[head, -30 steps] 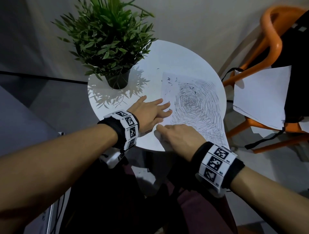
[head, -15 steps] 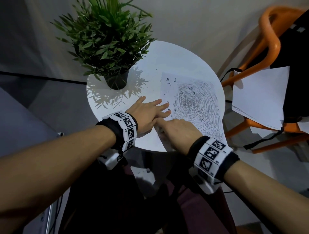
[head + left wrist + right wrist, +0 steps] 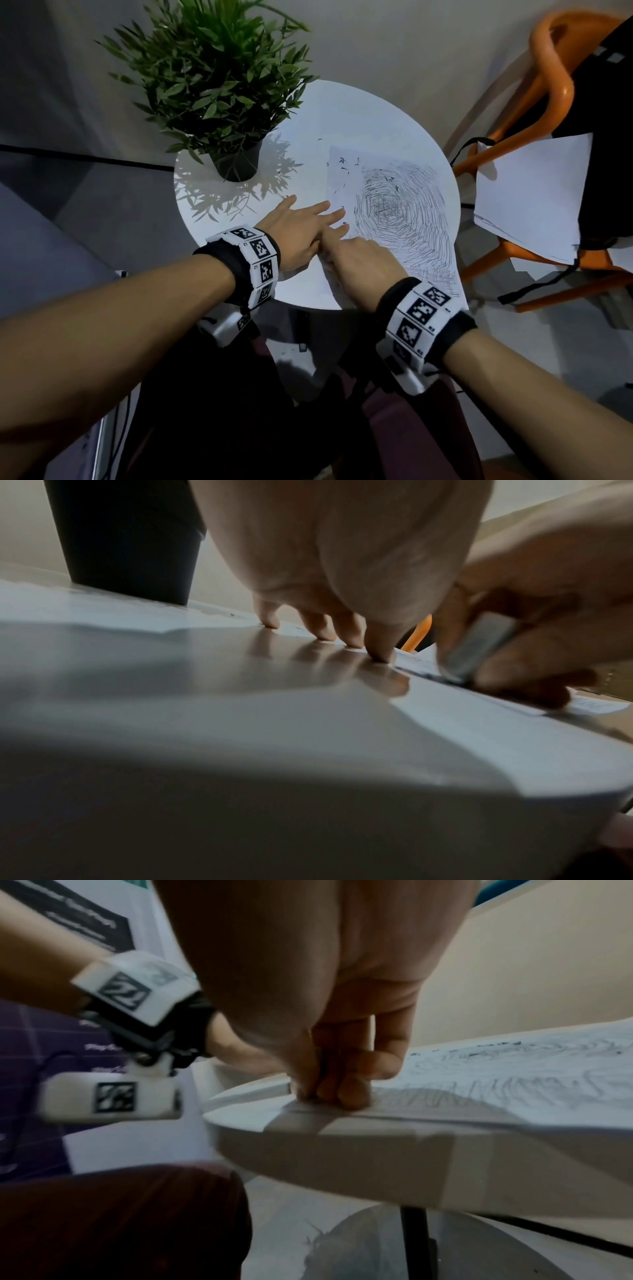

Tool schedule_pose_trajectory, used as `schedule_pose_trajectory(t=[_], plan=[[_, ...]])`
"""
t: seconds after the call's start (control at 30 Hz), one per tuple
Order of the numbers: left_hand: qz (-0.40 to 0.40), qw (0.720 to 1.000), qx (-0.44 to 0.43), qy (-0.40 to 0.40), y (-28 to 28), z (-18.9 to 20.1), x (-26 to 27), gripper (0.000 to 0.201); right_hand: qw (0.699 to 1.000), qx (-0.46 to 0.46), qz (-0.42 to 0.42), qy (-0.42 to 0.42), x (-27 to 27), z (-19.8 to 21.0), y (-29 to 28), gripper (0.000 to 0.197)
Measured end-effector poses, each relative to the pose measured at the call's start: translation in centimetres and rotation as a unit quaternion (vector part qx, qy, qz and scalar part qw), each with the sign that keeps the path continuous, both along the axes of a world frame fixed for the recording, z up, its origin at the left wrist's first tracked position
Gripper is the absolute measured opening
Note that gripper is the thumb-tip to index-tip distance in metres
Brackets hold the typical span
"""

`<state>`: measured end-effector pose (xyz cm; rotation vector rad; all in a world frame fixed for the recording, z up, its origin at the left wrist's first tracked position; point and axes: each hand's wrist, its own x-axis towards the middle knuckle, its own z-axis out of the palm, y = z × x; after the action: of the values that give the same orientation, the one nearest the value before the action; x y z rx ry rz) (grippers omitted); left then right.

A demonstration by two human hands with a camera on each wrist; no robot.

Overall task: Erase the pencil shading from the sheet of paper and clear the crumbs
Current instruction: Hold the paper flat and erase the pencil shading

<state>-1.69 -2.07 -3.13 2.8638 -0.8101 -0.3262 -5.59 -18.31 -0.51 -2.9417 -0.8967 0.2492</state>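
Both hands work at the near left edge of the white sheet of paper on the round white table. The left hand lies flat with straight, spread fingers, its fingertips pressing down at the sheet's left margin to pin it. The right hand has its fingers curled round a small pale block eraser, seen only from the left wrist, with its lower end against the paper.

Over the last second the right hand has slid leftward and away from the person, from the near corner of the sheet up beside the left hand's fingers, which have not moved. That reads as one rubbing stroke along the margin.

Most of the work looks undone: the dense grey pencil shading, in swirling strokes, covers the greater part of the page. Dark eraser crumbs lie scattered on the far left corner of the sheet and on the tabletop near the black-potted green plant; clearing them is not yet begun.
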Motion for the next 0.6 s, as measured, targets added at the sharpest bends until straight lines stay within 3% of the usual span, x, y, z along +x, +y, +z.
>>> schedule_pose_trajectory(t=[0.13,0.3,0.43,0.53,0.6], plan=[[-0.009,1.000,0.012,0.004,-0.1,0.3,-0.1,0.048,0.997,-0.042,0.059,0.033,-1.7,-0.1,-0.7,0.002],[0.015,1.000,-0.012,0.000,-0.1,-0.3,0.1,0.056,1.000,-0.004,0.023,-0.013,0.4,0.4,-0.3,0.020],[0.001,1.000,-0.003,0.020,0.0,0.0,0.1,0.049,0.994,-0.076,0.077,-0.019,-0.8,-0.3,-0.1,0.021],[-0.003,1.000,0.002,0.015,0.0,0.1,0.1,0.049,0.996,-0.050,0.066,0.019,-0.7,0.3,-0.8,0.017],[0.002,1.000,0.004,0.006,0.0,0.0,0.1,0.050,0.999,-0.020,0.039,0.002,0.1,0.2,-0.6,0.022]])
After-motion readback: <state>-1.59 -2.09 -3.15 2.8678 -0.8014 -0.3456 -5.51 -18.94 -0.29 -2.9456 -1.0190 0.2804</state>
